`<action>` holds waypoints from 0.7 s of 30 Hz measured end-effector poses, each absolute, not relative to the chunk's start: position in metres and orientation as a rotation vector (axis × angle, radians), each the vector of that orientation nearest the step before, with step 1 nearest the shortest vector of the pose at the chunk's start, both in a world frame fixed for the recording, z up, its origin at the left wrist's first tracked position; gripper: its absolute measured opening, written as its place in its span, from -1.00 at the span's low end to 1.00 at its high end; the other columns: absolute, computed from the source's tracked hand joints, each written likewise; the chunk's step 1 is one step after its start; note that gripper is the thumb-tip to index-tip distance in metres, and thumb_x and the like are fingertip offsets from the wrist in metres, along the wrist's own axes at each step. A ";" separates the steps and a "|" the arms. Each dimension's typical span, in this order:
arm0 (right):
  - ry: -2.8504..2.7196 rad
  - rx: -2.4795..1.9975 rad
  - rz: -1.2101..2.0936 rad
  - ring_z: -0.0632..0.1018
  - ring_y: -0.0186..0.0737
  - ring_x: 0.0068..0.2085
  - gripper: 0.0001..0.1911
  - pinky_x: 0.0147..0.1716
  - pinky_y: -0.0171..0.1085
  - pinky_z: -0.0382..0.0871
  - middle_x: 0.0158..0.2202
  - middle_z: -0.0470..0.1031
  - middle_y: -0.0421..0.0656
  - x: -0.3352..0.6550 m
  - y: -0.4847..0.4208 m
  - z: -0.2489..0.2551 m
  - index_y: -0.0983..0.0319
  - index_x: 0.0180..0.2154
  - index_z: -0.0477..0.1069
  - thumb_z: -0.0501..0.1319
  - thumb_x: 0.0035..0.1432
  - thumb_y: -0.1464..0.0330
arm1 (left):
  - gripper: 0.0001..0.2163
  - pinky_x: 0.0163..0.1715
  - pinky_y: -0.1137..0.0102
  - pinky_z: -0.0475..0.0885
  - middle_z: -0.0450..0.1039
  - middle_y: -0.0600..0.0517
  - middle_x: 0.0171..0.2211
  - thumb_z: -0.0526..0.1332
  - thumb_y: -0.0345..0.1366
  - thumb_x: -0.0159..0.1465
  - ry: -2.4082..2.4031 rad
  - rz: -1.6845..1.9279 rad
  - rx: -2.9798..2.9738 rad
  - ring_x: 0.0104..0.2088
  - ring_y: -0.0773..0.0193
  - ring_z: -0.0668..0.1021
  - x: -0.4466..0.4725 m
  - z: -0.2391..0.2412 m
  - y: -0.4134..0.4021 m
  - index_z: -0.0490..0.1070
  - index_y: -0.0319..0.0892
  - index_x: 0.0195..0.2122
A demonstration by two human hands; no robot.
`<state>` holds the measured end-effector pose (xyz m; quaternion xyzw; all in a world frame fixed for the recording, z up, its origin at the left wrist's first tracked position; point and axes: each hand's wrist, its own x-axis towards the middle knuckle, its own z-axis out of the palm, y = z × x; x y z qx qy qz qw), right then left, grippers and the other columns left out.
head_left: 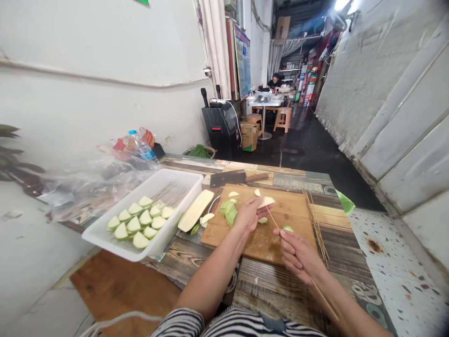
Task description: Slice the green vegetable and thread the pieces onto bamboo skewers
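My left hand (249,213) is closed on a pale half-round slice of zucchini (267,201) above the cutting board (294,206). In my right hand (296,250) is a thin wooden skewer (271,216); its tip meets the slice, though whether it has gone in I cannot tell. Cut green slices (228,213) lie heaped on the board beside my left hand, and a few loose pieces are scattered nearby. A white plastic tub (142,250) at the left holds rows of skewered slices (133,224). Between tub and board lies a long halved zucchini (195,210).
A cleaver (228,178) lies behind the board. Several loose skewers (317,229) rest along its right edge. Plastic bags (94,180) and a water bottle (142,146) stand behind the tub. Farther off are a black speaker (222,125), stools, and a person (274,82) at a table.
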<state>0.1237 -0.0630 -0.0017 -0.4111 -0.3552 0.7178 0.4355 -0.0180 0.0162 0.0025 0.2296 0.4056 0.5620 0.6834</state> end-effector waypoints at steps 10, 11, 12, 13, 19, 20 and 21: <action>-1.397 -1.265 1.040 0.36 -0.32 -0.62 -0.80 -0.66 -0.36 0.20 -0.58 0.43 -0.17 0.122 -0.063 -0.011 0.18 -0.33 0.50 0.18 0.01 0.26 | -0.93 -0.20 0.28 0.47 0.52 -0.14 -0.29 0.20 -0.38 0.15 0.914 1.266 0.494 -0.29 0.17 0.58 -0.012 0.005 0.013 0.43 -0.28 -0.39; -1.276 -1.214 1.240 0.26 -0.39 -0.70 -0.79 -0.74 -0.39 0.12 -0.66 0.33 -0.25 0.120 -0.063 -0.010 0.19 -0.33 0.48 0.17 0.04 0.23 | -0.93 -0.21 0.29 0.47 0.52 -0.13 -0.30 0.20 -0.38 0.15 0.916 1.262 0.487 -0.29 0.17 0.58 -0.012 0.005 0.013 0.43 -0.28 -0.38; -1.137 -1.143 1.448 0.13 -0.46 -0.76 -0.78 -0.80 -0.43 0.02 -0.71 0.21 -0.33 0.119 -0.062 -0.009 0.20 -0.33 0.45 0.17 0.05 0.21 | -0.93 -0.22 0.30 0.48 0.52 -0.13 -0.31 0.21 -0.38 0.14 0.914 1.261 0.479 -0.29 0.18 0.58 -0.012 0.005 0.013 0.42 -0.29 -0.38; -1.000 -1.057 1.637 0.01 -0.51 -0.78 -0.77 -0.84 -0.45 -0.08 -0.73 0.10 -0.40 0.117 -0.062 -0.009 0.21 -0.32 0.43 0.17 0.06 0.19 | -0.92 -0.24 0.31 0.48 0.52 -0.12 -0.32 0.22 -0.38 0.13 0.909 1.259 0.471 -0.30 0.19 0.58 -0.013 0.004 0.013 0.42 -0.29 -0.38; -0.707 -0.819 1.914 -0.13 -0.57 -0.79 -0.77 -0.88 -0.49 -0.20 -0.73 -0.03 -0.47 0.115 -0.057 -0.007 0.25 -0.35 0.39 0.26 -0.02 0.22 | -0.90 -0.25 0.32 0.49 0.51 -0.14 -0.28 0.23 -0.38 0.13 0.881 1.247 0.459 -0.33 0.22 0.58 -0.015 -0.001 0.016 0.43 -0.32 -0.36; -0.790 -0.886 1.842 -0.08 -0.56 -0.80 -0.75 -0.87 -0.49 -0.17 -0.74 0.00 -0.46 0.116 -0.056 -0.007 0.26 -0.35 0.41 0.24 0.00 0.20 | -0.90 -0.25 0.32 0.49 0.51 -0.14 -0.28 0.23 -0.38 0.13 0.883 1.252 0.458 -0.32 0.22 0.58 -0.015 -0.001 0.016 0.43 -0.32 -0.36; -0.906 -0.975 1.728 -0.01 -0.54 -0.81 -0.73 -0.86 -0.48 -0.11 -0.75 0.06 -0.43 0.116 -0.055 -0.008 0.26 -0.33 0.43 0.22 0.01 0.18 | -0.90 -0.25 0.32 0.49 0.51 -0.15 -0.28 0.24 -0.38 0.12 0.885 1.257 0.454 -0.31 0.21 0.58 -0.015 -0.002 0.016 0.43 -0.32 -0.36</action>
